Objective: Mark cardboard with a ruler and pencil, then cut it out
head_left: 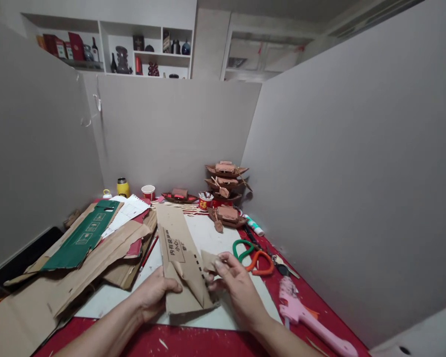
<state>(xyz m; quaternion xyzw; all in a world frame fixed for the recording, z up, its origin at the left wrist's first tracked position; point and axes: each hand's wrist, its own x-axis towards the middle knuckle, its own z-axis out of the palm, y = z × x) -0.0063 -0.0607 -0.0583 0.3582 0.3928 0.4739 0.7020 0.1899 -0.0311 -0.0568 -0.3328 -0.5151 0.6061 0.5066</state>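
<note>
Two hands at work on brown cardboard, as seen from beside the bench. The left hand (154,295) grips the printed cardboard strip (184,260) by its near left edge, thumb pressed on the upper face and fingers mostly hidden beneath; this clamp presumably steadies the sheet, which slopes away beyond the thumb and is creased just right of it. The right hand (238,290) pinches a small cardboard piece (209,260) between thumb and fingers at the strip's right edge; whether the piece is attached or loose cannot be told. The opposed grips would let one hand brace while the other handles the edge. Below both hands lies a white board (204,228), probably guarding the red tabletop (144,342). To the right of the right hand are the pink glue gun (293,302) and, just beyond its fingers, the scissors (263,272), seemingly placed for easy reach. Left of the left hand, a cardboard pile (92,258) lies aside, likely as stock. Model boats (227,215) stand well beyond the hands, apparently out of harm's way.
</note>
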